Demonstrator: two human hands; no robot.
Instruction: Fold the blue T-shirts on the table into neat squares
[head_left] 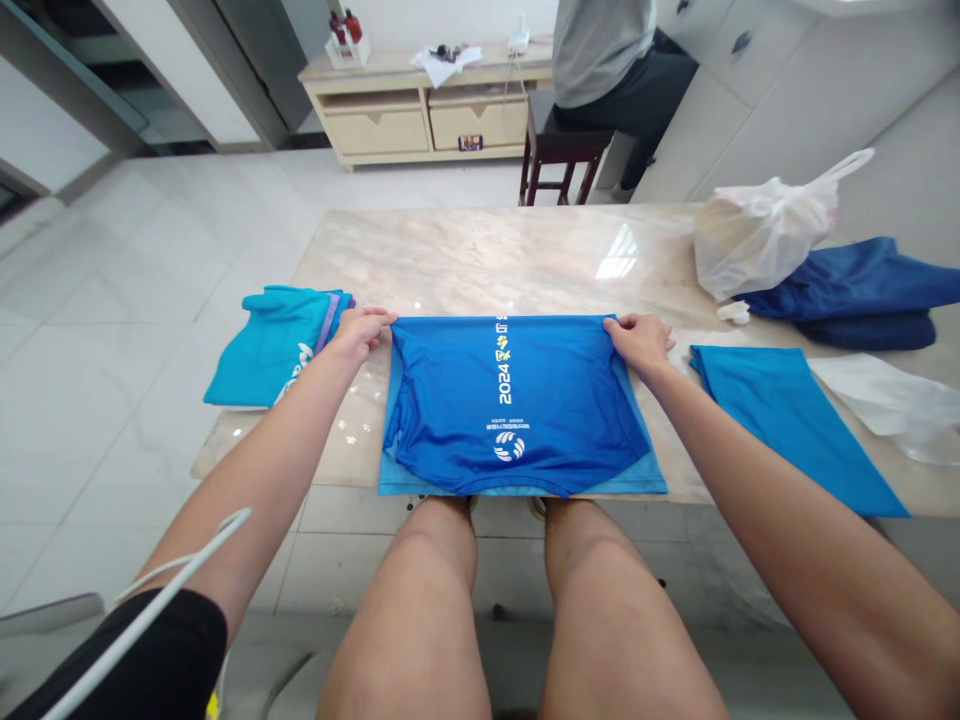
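Note:
A blue T-shirt [450, 400] with white and yellow print lies folded in front of me at the near edge of the marble-look table. Its straight fold runs along the far side, and the collar faces me. My left hand [364, 330] pinches the far left corner between thumb and finger. At the far right corner, my right hand [643, 338] pinches the cloth the same way. Beside my left forearm sits a stack of folded turquoise and purple clothes [262, 345]. A folded teal-blue cloth [787, 420] lies to the right, partly behind my right forearm.
On the right of the table [450, 255] stand a tied white plastic bag [765, 235] and dark blue clothing [862, 290]. Clear plastic wrapping [892, 400] lies nearer. Beyond the table, a person [607, 60] sits on a dark stool [562, 150] by a low cabinet [375, 130].

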